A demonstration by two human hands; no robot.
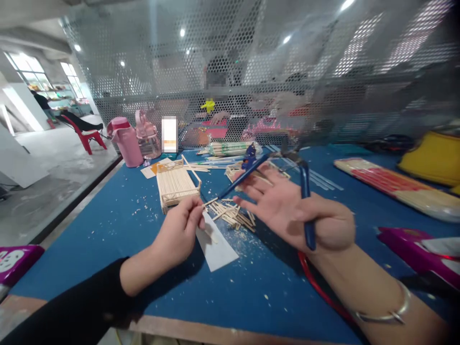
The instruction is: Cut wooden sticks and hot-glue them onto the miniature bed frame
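My left hand (pixel 181 223) pinches a thin wooden stick (pixel 210 202) between thumb and fingertips. My right hand (pixel 291 206) is palm up with its fingers stretched out, its thumb hooked over one handle of blue-handled pliers (pixel 304 191). The handles are spread apart, and the other one reaches left to the stick's end; whether they touch I cannot tell. Below lies a loose pile of short sticks (pixel 235 216), beside a white paper strip (pixel 219 251). A small frame built of wooden sticks (pixel 178 184) stands beyond my left hand. Another stick frame is partly hidden behind my right fingers.
A pink thermos (pixel 129 146) and a clear jug (pixel 148 143) stand at the back left. A perforated metal screen (pixel 143 72) rises behind the table, with a person beyond it. Packaged sticks (pixel 395 187) and a purple object (pixel 413 244) lie right. A red cord (pixel 319 285) runs under my right arm.
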